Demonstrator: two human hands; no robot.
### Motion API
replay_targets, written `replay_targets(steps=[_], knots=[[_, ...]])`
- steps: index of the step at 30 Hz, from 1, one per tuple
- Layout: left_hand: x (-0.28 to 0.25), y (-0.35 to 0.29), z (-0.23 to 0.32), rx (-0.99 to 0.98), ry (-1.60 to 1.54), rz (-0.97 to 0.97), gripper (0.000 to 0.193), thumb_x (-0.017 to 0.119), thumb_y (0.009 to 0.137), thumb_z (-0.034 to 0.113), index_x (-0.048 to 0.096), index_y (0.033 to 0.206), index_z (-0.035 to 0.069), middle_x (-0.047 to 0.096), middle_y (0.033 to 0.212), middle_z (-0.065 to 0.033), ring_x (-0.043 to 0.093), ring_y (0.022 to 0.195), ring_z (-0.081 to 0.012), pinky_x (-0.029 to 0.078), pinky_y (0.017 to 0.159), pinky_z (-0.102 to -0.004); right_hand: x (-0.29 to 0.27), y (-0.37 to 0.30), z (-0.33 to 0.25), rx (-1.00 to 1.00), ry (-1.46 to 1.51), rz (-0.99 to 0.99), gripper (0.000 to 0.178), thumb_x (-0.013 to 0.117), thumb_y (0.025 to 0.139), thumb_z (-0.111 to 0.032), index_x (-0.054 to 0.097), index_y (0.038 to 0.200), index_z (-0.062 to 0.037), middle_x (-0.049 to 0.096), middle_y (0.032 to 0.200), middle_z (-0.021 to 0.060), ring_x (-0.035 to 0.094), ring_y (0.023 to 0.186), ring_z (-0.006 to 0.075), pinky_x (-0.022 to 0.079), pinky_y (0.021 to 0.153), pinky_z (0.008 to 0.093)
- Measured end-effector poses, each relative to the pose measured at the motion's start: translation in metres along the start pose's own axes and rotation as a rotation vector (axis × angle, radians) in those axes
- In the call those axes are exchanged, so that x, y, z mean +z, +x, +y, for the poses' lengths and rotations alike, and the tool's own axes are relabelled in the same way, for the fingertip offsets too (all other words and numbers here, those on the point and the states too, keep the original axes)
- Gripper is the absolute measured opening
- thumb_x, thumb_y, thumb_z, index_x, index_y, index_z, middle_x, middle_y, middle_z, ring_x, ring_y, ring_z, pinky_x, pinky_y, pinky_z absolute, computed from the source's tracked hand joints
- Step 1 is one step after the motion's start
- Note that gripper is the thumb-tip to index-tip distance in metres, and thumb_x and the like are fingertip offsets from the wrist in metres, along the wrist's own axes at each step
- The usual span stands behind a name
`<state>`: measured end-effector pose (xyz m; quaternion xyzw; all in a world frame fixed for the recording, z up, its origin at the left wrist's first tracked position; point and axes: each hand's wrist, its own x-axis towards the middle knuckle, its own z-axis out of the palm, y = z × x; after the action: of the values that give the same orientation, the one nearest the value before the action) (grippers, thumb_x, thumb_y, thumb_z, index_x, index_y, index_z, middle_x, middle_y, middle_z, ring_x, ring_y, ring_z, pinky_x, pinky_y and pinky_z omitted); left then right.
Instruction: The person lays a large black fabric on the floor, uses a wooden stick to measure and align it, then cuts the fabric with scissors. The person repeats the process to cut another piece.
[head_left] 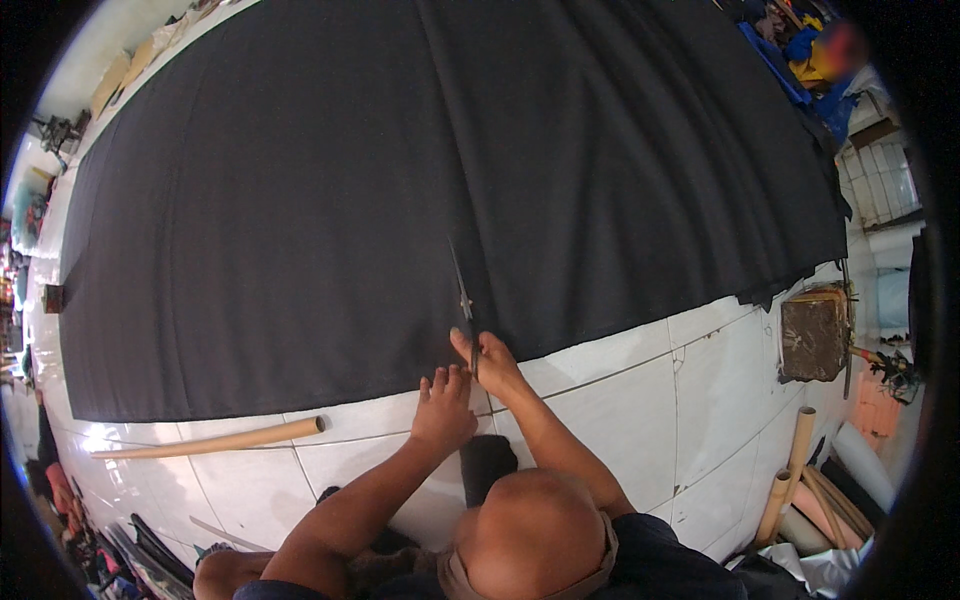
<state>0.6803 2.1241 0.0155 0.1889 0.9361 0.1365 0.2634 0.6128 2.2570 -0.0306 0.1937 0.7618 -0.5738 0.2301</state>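
A wide sheet of black cloth [330, 200] lies spread over the white tiled floor, with long soft folds on its right half. My right hand [490, 362] is closed round the dark handles of a pair of scissors [461, 283]. Their slim blades point away from me over the cloth, near its front edge, beside a long crease. Just left of the scissors, my left hand [445, 405] rests with its fingers stretched out at the cloth's near edge. Its palm is turned down and it holds nothing.
A cardboard tube [225, 438] lies on the tiles at the front left. At the right stands a brown block-like object [813, 338]. Upright tubes [800, 455] and rolls lean at the lower right. Blue bundles [775, 65] sit past the cloth's far right corner.
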Motion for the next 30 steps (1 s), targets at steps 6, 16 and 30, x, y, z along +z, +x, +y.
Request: replay_targets(steps=[6,16,30], knots=[[-0.002,0.0,0.0,0.024,-0.011,0.025,0.076,0.062,0.086,0.028,0.031,0.147,-0.006,0.036,0.148,-0.0269,0.036,0.138,-0.0448,0.032,0.113,-0.0605,-0.004,0.006,0.006,-0.097,-0.065,0.042,0.055,0.071,0.089,-0.056,0.052,0.072,-0.008,0.052,0.06,0.0007,0.052,0.051,0.0115,0.04,0.046,0.026],[-0.002,-0.001,0.001,0.01,0.074,0.011,0.077,0.061,0.086,0.031,0.033,0.148,-0.004,0.037,0.148,-0.0242,0.038,0.139,-0.0411,0.034,0.112,-0.0606,-0.01,0.016,-0.025,-0.023,-0.133,-0.057,0.071,0.06,0.09,-0.066,0.064,0.086,0.0044,0.065,0.081,0.0226,0.066,0.08,0.0347,0.05,0.074,0.0439],[-0.019,0.009,0.012,-0.009,0.011,0.002,0.084,0.07,0.083,0.032,0.029,0.151,0.006,0.046,0.134,-0.0241,0.046,0.126,-0.0423,0.039,0.106,-0.0619,-0.015,0.028,-0.056,0.009,-0.007,-0.043,0.061,0.066,0.09,-0.059,0.056,0.077,-0.0004,0.057,0.066,0.0106,0.061,0.055,0.0208,0.047,0.046,0.033]])
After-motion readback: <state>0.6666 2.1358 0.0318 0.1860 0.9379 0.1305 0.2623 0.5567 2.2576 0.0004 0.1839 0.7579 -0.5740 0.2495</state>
